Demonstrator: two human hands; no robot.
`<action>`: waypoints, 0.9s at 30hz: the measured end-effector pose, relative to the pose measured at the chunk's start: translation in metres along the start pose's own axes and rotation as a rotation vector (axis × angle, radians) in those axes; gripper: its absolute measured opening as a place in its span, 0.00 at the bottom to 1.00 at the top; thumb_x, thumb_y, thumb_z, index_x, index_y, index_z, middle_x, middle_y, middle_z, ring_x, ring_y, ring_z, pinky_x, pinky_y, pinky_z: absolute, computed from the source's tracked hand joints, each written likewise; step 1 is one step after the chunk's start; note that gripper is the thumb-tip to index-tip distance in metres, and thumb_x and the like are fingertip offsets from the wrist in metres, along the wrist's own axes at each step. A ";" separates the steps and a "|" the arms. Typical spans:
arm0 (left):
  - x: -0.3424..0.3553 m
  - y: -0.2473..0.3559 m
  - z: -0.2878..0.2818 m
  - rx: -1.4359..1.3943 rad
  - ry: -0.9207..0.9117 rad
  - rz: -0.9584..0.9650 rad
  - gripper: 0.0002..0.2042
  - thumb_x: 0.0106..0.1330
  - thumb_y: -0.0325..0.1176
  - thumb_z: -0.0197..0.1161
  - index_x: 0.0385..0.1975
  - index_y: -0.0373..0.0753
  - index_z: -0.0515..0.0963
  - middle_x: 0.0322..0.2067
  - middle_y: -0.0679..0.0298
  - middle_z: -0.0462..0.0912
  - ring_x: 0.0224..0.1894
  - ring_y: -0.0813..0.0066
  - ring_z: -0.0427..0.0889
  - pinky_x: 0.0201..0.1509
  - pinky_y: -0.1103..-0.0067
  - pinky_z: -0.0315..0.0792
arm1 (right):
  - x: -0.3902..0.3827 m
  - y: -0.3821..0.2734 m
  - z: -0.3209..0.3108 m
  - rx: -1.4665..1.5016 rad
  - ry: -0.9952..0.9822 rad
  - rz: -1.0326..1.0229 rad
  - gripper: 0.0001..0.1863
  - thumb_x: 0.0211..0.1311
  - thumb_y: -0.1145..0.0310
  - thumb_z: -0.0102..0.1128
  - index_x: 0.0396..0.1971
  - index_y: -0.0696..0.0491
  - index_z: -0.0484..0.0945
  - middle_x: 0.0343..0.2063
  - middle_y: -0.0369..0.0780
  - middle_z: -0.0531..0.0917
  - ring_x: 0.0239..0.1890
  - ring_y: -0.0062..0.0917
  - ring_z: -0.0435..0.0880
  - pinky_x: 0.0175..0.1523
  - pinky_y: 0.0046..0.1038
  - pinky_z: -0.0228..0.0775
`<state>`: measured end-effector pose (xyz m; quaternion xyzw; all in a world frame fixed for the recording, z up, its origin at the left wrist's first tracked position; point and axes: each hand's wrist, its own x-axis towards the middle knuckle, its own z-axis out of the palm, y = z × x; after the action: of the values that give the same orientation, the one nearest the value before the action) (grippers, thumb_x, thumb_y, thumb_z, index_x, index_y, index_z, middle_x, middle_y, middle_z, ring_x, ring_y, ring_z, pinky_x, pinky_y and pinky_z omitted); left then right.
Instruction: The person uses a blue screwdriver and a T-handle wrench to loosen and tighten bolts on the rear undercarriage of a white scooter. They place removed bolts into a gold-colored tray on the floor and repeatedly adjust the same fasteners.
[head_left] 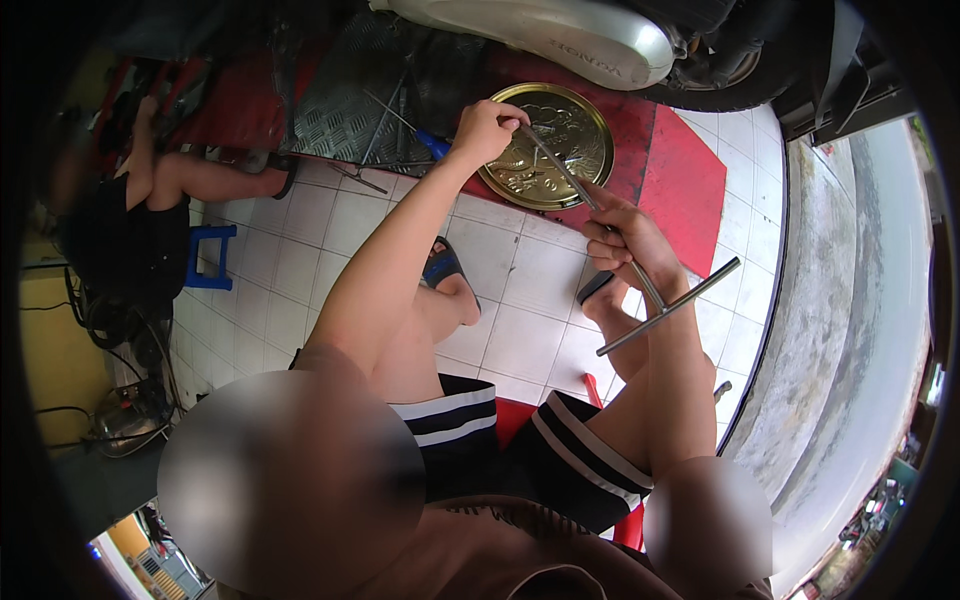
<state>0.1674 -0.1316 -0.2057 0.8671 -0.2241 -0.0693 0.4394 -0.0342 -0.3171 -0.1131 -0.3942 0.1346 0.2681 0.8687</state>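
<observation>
A steel T-handle wrench (676, 303) slants across the space before me, its crossbar toward me and its far end away. My right hand (635, 240) is wrapped round the shaft, between the middle and the crossbar. My left hand (488, 132) is closed at the far end, thumb and fingers pinching the tip; whether a small part sits there is hidden. Below the wrench, a round gold tray (596, 123) with an embossed pattern lies on the red platform (690, 180). Small metal pieces rest in it, too small to name.
A motorcycle (590, 40) with a silver side cover stands above the platform. A blue-handled screwdriver (430, 143) lies on the metal tread plate (350, 95) left of the tray. At far left another person (130, 210) sits by a blue stool (208, 258). White tiles (500, 270) cover the floor.
</observation>
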 end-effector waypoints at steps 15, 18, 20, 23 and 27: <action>-0.037 0.112 -0.009 -0.025 0.570 0.189 0.11 0.56 0.29 0.62 0.37 0.32 0.81 0.30 0.58 0.80 0.28 0.64 0.81 0.34 0.71 0.76 | -0.007 0.033 0.060 -0.175 0.288 -0.268 0.33 0.67 0.78 0.40 0.71 0.47 0.51 0.14 0.25 0.57 0.13 0.10 0.51 0.18 0.15 0.42; -0.038 0.121 -0.013 -0.099 0.641 0.327 0.12 0.57 0.31 0.63 0.40 0.33 0.79 0.32 0.58 0.79 0.28 0.64 0.81 0.33 0.72 0.76 | -0.015 0.036 0.069 -0.273 0.350 -0.348 0.33 0.67 0.78 0.42 0.72 0.48 0.50 0.15 0.26 0.59 0.13 0.10 0.52 0.18 0.15 0.42; -0.034 0.125 -0.017 -0.111 0.640 0.405 0.14 0.58 0.32 0.63 0.43 0.34 0.77 0.34 0.58 0.79 0.28 0.64 0.81 0.33 0.72 0.76 | -0.015 0.032 0.078 -0.368 0.415 -0.395 0.32 0.67 0.78 0.41 0.71 0.51 0.50 0.13 0.26 0.60 0.13 0.10 0.53 0.18 0.15 0.43; -0.024 0.131 -0.025 -0.140 0.628 0.399 0.17 0.58 0.33 0.63 0.47 0.35 0.75 0.36 0.57 0.79 0.28 0.64 0.82 0.33 0.71 0.76 | -0.005 0.023 0.079 -0.470 0.395 -0.484 0.32 0.68 0.77 0.40 0.71 0.52 0.50 0.12 0.27 0.59 0.11 0.09 0.53 0.18 0.15 0.43; -0.005 0.136 -0.028 -0.276 0.664 0.415 0.19 0.58 0.34 0.64 0.49 0.35 0.73 0.37 0.58 0.80 0.28 0.64 0.83 0.34 0.71 0.77 | 0.005 0.002 0.100 -0.512 0.436 -0.520 0.31 0.68 0.77 0.39 0.71 0.52 0.49 0.11 0.27 0.58 0.10 0.10 0.53 0.16 0.17 0.43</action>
<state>0.1277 -0.1789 -0.0807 0.7118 -0.2287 0.2747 0.6046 -0.0289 -0.2383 -0.0519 -0.6657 0.1405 -0.0250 0.7324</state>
